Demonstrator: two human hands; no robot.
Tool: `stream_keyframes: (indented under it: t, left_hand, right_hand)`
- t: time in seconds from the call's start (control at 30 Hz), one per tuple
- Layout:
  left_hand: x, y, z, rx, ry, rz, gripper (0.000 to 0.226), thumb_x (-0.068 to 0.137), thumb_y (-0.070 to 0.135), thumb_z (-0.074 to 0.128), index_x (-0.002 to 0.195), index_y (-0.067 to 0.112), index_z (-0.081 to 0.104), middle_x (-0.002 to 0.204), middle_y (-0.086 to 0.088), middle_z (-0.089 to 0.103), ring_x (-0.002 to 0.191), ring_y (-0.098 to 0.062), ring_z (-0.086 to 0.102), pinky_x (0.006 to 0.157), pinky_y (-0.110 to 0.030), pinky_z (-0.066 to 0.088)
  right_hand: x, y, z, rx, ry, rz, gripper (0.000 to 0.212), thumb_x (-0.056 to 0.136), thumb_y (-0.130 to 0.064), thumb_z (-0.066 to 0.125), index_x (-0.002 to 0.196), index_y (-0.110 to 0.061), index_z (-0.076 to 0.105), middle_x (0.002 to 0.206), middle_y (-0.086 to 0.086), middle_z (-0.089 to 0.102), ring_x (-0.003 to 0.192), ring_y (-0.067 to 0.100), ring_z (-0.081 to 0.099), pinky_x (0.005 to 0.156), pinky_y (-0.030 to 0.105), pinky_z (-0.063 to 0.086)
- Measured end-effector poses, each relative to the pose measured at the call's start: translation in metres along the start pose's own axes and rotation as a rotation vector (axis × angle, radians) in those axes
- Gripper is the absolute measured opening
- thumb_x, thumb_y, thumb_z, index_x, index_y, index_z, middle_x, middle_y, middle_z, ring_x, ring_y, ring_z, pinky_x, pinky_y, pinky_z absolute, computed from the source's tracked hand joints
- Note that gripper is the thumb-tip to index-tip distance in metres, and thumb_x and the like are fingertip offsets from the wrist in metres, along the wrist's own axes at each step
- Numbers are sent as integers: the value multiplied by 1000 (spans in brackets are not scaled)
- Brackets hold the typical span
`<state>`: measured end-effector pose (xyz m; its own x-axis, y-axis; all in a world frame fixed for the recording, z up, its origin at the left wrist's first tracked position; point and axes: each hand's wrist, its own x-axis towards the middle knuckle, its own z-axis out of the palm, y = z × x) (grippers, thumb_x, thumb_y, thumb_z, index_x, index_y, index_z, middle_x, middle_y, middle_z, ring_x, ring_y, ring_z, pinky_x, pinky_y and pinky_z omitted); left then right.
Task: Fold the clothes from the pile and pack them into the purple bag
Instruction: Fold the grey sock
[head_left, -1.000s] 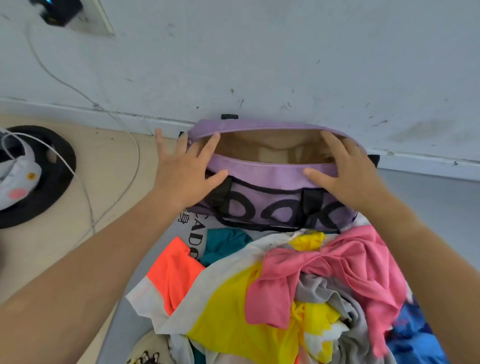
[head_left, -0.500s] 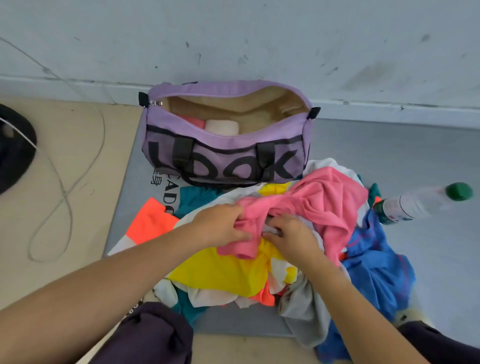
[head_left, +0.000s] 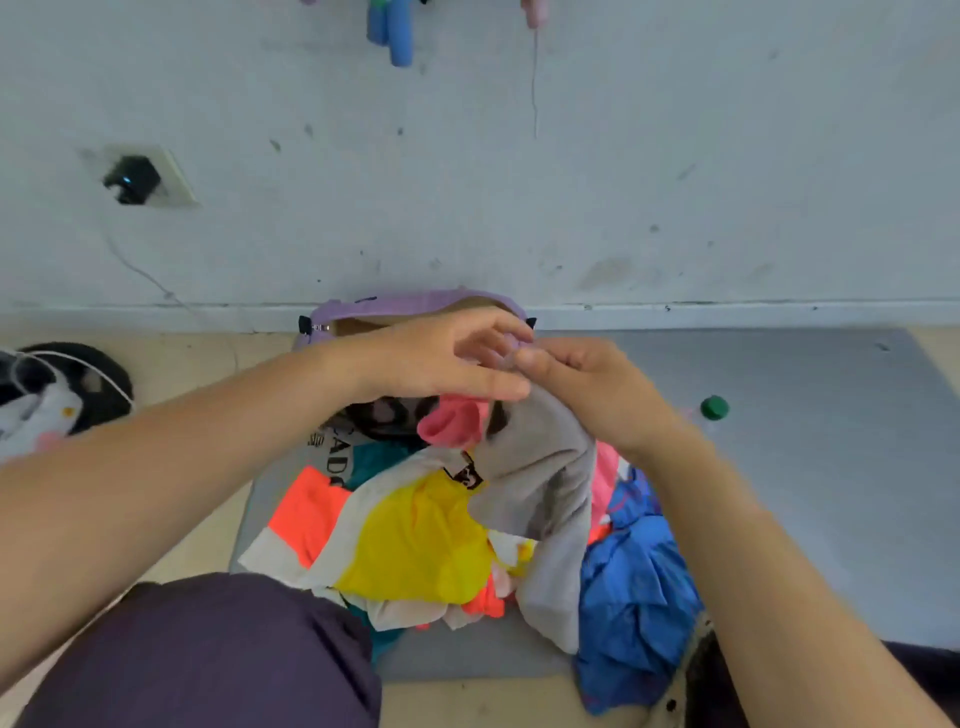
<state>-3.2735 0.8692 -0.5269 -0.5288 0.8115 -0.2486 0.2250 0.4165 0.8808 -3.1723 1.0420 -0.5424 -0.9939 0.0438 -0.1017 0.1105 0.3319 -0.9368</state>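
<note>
The purple bag (head_left: 363, 310) stands open against the wall, mostly hidden behind my raised hands. My left hand (head_left: 436, 364) and my right hand (head_left: 592, 395) meet in front of it, fingertips together, pinching the top edge of a grey garment (head_left: 545, 488) that hangs down over the pile. A pink garment (head_left: 451, 427) bunches just under my left hand. The pile (head_left: 415, 540) lies below on the grey mat, with yellow, orange (head_left: 306, 509), white, teal and blue (head_left: 634, 587) clothes.
A green-capped bottle (head_left: 714, 408) lies on the grey mat (head_left: 805, 467) to the right. A black round object (head_left: 88, 379) with white cable sits at the left. A wall socket with black plug (head_left: 135, 179) is above it. My dark-trousered knee (head_left: 208, 649) is at the bottom left.
My hands left the bag's rim, dropped to the pile and took hold there. Now they have risen together, lifting a grey garment up in front of the bag.
</note>
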Motion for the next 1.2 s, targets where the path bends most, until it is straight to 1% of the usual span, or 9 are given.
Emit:
stream_keyframes:
  t: [0.07,0.13,0.27,0.4,0.6,0.73,0.87,1.03,1.2]
  left_hand:
    - [-21,48,7,-13,36,84,44,68,46,80,105,29,64,105,4,70,98,-11,66,88,-28,50]
    - [-40,81,18,-42,184,155,28,75,38,81,96,27,66,79,7,68,72,-7,61,73,-25,47]
    - [-81,118,38,-49,507,257,12,86,28,74,88,23,63,50,14,55,46,2,46,49,-13,36]
    - [-111,127,50,53,704,323,11,88,21,69,83,24,60,55,7,58,48,-4,45,52,-15,36]
    - [-125,115,66,-63,511,315,15,77,33,79,90,30,72,93,13,74,89,-3,68,79,-17,53]
    - [-123,80,79,-24,602,263,14,83,15,77,86,27,73,85,12,74,79,-2,68,76,-22,51]
    - [-123,62,76,-32,518,181,30,81,26,79,108,30,66,108,16,68,102,3,61,79,-12,48]
    - [-115,57,80,72,447,222,7,86,28,74,87,31,69,78,24,61,76,4,55,65,-12,38]
    - [-120,48,52,113,524,99,10,90,26,69,82,30,73,82,22,71,82,8,62,72,-5,42]
  right_hand:
    - [-21,-42,-12,44,3,-55,37,97,-31,56,91,2,70,90,28,68,80,16,57,74,43,50]
    - [-44,-76,-25,81,42,-87,44,96,-36,58,90,6,66,82,29,64,75,18,54,69,37,44]
    - [-85,-119,-59,37,85,-142,23,88,-34,69,86,-12,64,67,10,59,61,14,52,55,22,40]
    - [-113,-135,-69,-106,3,-144,12,88,-29,71,90,-21,62,64,12,46,59,19,39,53,27,31]
    - [-123,-132,-51,-85,-45,-144,17,90,-32,68,86,-16,67,82,36,56,71,19,47,68,32,37]
    - [-118,-107,-34,26,-41,-112,14,93,-20,64,88,-7,65,73,12,59,67,14,51,59,21,39]
    - [-110,-90,-23,105,-101,-58,9,92,-17,64,86,-10,67,69,-2,65,64,7,57,61,15,44]
    - [-104,-85,-19,154,-168,-63,9,92,-17,64,85,-13,69,73,0,69,68,9,61,64,17,48]
    - [-98,-77,-32,94,-45,-60,14,93,-10,62,80,-14,66,69,-9,64,65,4,55,65,14,44]
